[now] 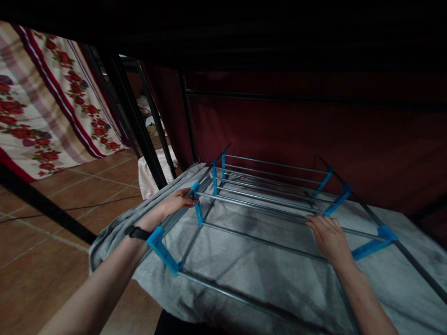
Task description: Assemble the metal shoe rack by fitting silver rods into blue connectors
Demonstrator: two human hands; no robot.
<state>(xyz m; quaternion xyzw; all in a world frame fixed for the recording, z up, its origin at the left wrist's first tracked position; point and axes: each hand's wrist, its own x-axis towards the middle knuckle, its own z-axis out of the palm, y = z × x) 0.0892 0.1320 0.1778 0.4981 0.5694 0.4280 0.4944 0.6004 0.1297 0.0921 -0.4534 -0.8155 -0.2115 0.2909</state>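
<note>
A shoe rack (265, 242) of thin grey metal tubes joined by blue plastic brackets lies on a grey blanket (258, 279). My left hand (177, 202) is closed around the left side of the rack, its fingers at a blue bracket (198, 209). Farther right, my right hand (328, 234) has its fingers curled over a metal crossbar (258, 205) of the same rack. Its thumb is mostly hidden. Another blue bracket (372, 244) sits just right of that hand. A dark band (138, 231) is on my left wrist.
Dark metal posts (134, 116) and a low dark overhead frame enclose the blanket-covered surface. Behind it hangs a dark red cloth (296, 135). To the left are a flowered curtain (52, 102), a tiled floor (45, 251) and a thin cable (77, 208).
</note>
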